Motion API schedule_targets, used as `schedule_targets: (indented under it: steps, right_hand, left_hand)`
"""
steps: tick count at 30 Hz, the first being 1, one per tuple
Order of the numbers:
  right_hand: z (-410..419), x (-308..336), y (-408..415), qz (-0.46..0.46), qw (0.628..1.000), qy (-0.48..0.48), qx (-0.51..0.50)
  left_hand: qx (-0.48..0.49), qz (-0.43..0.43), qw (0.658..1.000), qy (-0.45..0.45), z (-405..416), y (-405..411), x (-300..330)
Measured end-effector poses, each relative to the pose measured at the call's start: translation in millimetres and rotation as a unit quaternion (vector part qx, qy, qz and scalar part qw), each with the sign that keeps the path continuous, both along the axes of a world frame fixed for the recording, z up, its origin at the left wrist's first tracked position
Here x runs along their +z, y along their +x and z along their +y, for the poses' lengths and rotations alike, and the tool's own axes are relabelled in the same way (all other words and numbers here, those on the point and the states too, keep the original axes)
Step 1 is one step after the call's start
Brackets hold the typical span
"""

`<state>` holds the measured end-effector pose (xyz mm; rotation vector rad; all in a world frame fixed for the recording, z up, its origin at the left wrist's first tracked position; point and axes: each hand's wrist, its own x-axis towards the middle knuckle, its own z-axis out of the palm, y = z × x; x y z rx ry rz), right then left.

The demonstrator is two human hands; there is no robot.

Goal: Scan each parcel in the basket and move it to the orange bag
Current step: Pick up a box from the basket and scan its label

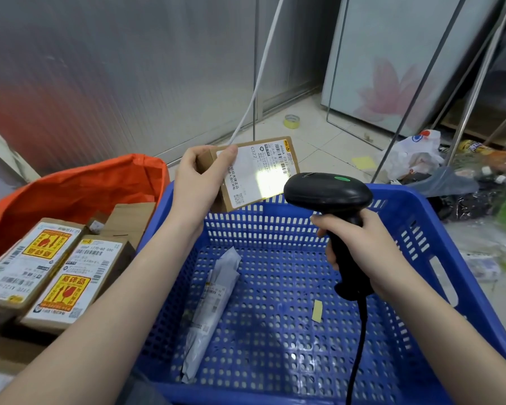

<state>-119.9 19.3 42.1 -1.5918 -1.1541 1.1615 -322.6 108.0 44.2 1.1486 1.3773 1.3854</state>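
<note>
Head view, from left to right. At lower left, two cardboard boxes (pixel 38 270) lie side by side inside the orange bag (pixel 79 185), a crinkled woven sack whose mouth rises toward mid-left. Each box carries a white shipping label and a yellow sticker with red fragile symbols; one label reads "1770-80 000".

Just right of the bag stands the blue basket (pixel 421 229), hard plastic with slotted walls and a perforated floor. On its floor, left of centre, lies a soft grey-white mailer (pixel 214 299), long and wrinkled, with a small printed label. A scrap of yellow tape (pixel 317 310) sticks to the floor further right.

Above the basket's far rim, the left hand (pixel 199 182) grips a small flat cardboard parcel (pixel 254 173) by its left end, thumb on the label, fingers behind. The white label faces the camera and reads "G322", with a barcode along its right edge; a bright patch of light falls on it.

Just right of the parcel, the right hand (pixel 360 249) wraps the grip of a glossy black scanner (pixel 327 194), its head pointing at the label, a green light on top, a black cable hanging down.

On the tiled floor at upper right lie a tape roll (pixel 292 121) and plastic bags (pixel 415 153).
</note>
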Motion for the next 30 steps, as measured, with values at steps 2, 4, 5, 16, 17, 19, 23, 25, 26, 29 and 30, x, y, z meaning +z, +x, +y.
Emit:
schedule_targets:
  steps: [2, 4, 5, 16, 17, 19, 23, 25, 26, 29, 30]
  right_hand:
    - [0.1, 0.0, -0.7, 0.007, 1.000, -0.005, 0.002]
    - [0.5, 0.4, -1.5, 0.010, 1.000, -0.008, 0.004]
    - [0.7, 0.6, -1.8, 0.011, 1.000, -0.010, 0.006]
    - [-0.6, 4.7, -0.9, 0.021, 1.000, -0.013, 0.013]
    - [-0.8, 5.4, -0.4, 0.021, 1.000, -0.010, 0.012]
    - [-1.1, 6.5, 1.0, 0.022, 1.000, -0.005, 0.007]
    - [-1.9, 8.0, 3.9, 0.016, 1.000, -0.001, 0.007]
    - [-2.2, 8.0, 5.0, 0.009, 1.000, 0.001, 0.009]
    - [-2.2, 8.1, 5.5, 0.006, 1.000, 0.002, 0.009]
    - [-1.5, 8.3, 6.5, 0.001, 1.000, 0.006, 0.010]
    - [-1.5, 8.4, 6.9, 0.000, 1.000, 0.006, 0.009]
  left_hand:
    - [0.001, 0.002, 1.000, 0.000, 0.5, 0.3, -0.9]
    - [0.001, 0.003, 1.000, 0.002, 0.7, 0.5, -1.1]
    - [0.001, 0.003, 1.000, 0.004, 0.7, 0.5, -1.0]
    - [0.005, 0.010, 1.000, 0.009, -0.6, -1.6, 1.1]
    - [0.006, 0.011, 1.000, 0.009, -0.9, -2.1, 1.2]
    - [0.008, 0.013, 1.000, 0.008, -0.8, -2.8, 1.2]
    - [0.012, 0.014, 1.000, 0.012, 0.0, -4.0, 1.3]
    - [0.015, 0.016, 1.000, 0.013, 0.6, -4.3, 1.2]
    - [0.016, 0.015, 1.000, 0.014, 0.8, -4.4, 1.2]
    - [0.024, 0.013, 0.999, 0.016, 2.8, -5.5, 0.4]
    - [0.026, 0.012, 0.999, 0.017, 3.3, -6.1, 0.0]
